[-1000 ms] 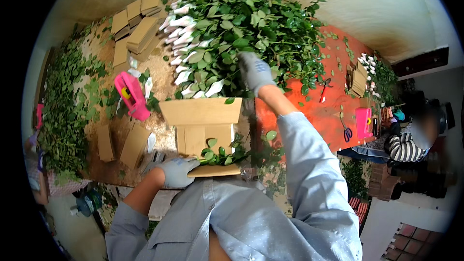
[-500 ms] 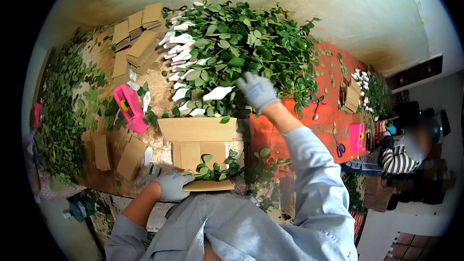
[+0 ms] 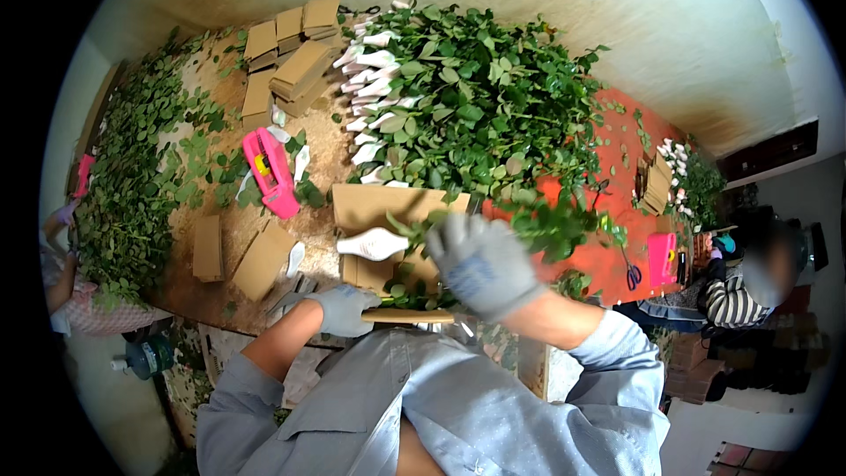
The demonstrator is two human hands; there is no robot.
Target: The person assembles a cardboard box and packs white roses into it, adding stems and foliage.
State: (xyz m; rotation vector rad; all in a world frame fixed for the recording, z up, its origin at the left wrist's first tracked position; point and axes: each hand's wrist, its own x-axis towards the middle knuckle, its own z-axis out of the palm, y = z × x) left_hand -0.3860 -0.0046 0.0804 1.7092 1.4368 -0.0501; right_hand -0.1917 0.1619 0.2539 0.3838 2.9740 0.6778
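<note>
My right hand (image 3: 483,269), in a grey glove, is closed round the stem of a leafy rose, its bud in a white sleeve (image 3: 374,245). The bud points left above an opened cardboard wrapper (image 3: 401,201), while the leaves trail off to the right behind the hand. My left hand (image 3: 342,310), also gloved, grips the wrapper's near flap (image 3: 410,316) close to my body. Green leaves (image 3: 419,291) lie inside the wrapper, partly hidden by my right hand.
A big pile of roses (image 3: 476,97) lies behind the wrapper. Left of it are a pink tape dispenser (image 3: 275,178), loose cardboard pieces (image 3: 263,260) and cardboard stacks (image 3: 301,69). Blue-handled scissors (image 3: 634,277) lie at right. One co-worker (image 3: 736,291) sits at right, another (image 3: 66,291) at left.
My right hand has come from the rose pile toward me, bringing a white-sleeved rose over the wrapper. My left hand still holds the near flap. The whole view has shifted slightly.
</note>
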